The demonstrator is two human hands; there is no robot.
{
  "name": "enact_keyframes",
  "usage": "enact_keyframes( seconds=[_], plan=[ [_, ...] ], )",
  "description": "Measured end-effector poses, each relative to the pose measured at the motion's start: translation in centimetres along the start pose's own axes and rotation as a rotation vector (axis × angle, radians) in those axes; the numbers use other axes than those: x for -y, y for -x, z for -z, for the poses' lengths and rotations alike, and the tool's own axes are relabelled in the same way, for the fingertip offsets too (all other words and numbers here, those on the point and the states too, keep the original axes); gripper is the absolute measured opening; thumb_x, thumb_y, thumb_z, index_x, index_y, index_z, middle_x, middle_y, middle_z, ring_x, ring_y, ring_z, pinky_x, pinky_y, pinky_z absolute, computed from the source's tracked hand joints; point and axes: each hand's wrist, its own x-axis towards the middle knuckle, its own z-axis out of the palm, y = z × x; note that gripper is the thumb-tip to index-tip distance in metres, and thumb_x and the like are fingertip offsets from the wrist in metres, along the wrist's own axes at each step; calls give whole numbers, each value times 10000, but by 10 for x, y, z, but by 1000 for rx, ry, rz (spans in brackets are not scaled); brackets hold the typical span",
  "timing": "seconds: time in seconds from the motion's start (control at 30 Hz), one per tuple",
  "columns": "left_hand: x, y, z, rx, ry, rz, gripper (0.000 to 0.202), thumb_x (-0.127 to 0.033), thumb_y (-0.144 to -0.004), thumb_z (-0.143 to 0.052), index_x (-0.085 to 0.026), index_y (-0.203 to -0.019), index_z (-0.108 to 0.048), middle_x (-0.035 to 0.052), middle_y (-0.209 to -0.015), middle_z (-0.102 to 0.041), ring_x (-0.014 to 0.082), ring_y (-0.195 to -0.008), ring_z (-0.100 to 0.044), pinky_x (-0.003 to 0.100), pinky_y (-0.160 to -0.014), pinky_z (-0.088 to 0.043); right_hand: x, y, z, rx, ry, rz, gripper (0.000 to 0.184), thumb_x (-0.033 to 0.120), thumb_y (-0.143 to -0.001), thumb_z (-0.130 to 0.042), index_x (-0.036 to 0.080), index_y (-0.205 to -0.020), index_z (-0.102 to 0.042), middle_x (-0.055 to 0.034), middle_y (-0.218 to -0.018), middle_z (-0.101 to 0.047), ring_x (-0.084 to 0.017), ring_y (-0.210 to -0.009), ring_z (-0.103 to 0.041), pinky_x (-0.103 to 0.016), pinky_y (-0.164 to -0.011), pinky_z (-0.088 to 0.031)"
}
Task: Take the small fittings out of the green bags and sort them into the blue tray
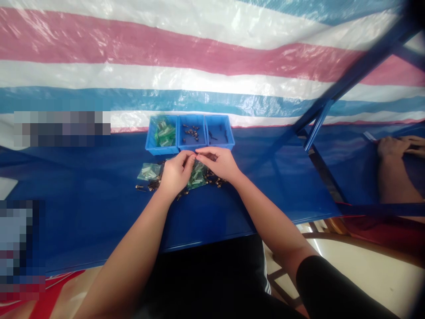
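Observation:
My left hand [177, 172] and my right hand [219, 163] meet fingertip to fingertip just in front of three blue bins. Both hands are closed in a pinch; whatever lies between the fingertips is too small to make out. Under and around them lies a pile of brass-coloured screw-like parts [219, 182] with green-tinted clear bags [198, 176] of small pale pieces. One such bag [149, 171] sits left of my left hand. The left bin [153, 147] holds similar green bags, the middle bin [191, 145] several small brass-coloured parts, and the right bin [220, 141] a few thin dark pieces.
The blue tabletop [206, 221] runs across the view, with a striped plastic sheet [199, 57] behind it. A blue metal frame [345, 84] rises at the right. Beyond it another person's hands [393, 146] rest at the table. Blurred-out patches cover parts of the left side.

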Motion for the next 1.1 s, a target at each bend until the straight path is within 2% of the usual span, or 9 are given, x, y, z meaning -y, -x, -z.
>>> enact_keyframes(
  seconds=[0.23,0.4,0.6,0.73,0.83,1.1],
  plan=[
    [-2,0,1,-1,-2,0,308,-438,-1049,-527,-187,-1090,-700,-3,-718,-694,137,-625,-641,246,-652,-461,1,0,0,-2,-8,-12,284,386,-898,-756,216,-1114,-830,-54,-1043,-833,-177,-857,-760,-337,-846,-634],
    [-5,1,0,-33,35,14,301,-412,-998,-617,-205,-1212,-661,-45,-679,-651,110,-563,-572,225,-623,-448,0,-2,1,-24,-40,-33,276,386,-889,-761,213,-1093,-829,-58,-1053,-833,-184,-889,-769,-336,-856,-642],
    [-3,1,-1,-49,32,-9,227,-380,-993,-624,-207,-1121,-698,-61,-647,-576,93,-551,-508,219,-632,-432,-3,-2,0,-27,-70,-47,282,397,-874,-775,204,-1073,-829,-61,-1023,-833,-186,-878,-768,-339,-853,-640],
    [-2,0,-1,-61,11,11,232,-375,-1001,-603,-205,-1117,-709,-50,-641,-588,103,-555,-538,230,-630,-432,-4,-2,-1,0,-94,-37,317,402,-863,-784,192,-1097,-823,-65,-1011,-831,-181,-863,-764,-327,-827,-634],
    [-2,1,-1,-55,9,26,279,-427,-1016,-580,-203,-1121,-710,-28,-659,-633,122,-569,-579,245,-628,-439,-6,-2,-1,15,-93,-38,331,388,-867,-780,195,-1134,-813,-59,-980,-826,-170,-829,-754,-320,-803,-632],
    [-1,1,-1,-51,9,14,314,-463,-1031,-568,-206,-1141,-710,-21,-679,-657,130,-591,-609,241,-637,-454,-9,-3,-1,-4,-62,2,307,364,-870,-782,199,-1128,-810,-68,-1003,-827,-186,-882,-772,-339,-847,-637]
  ],
)
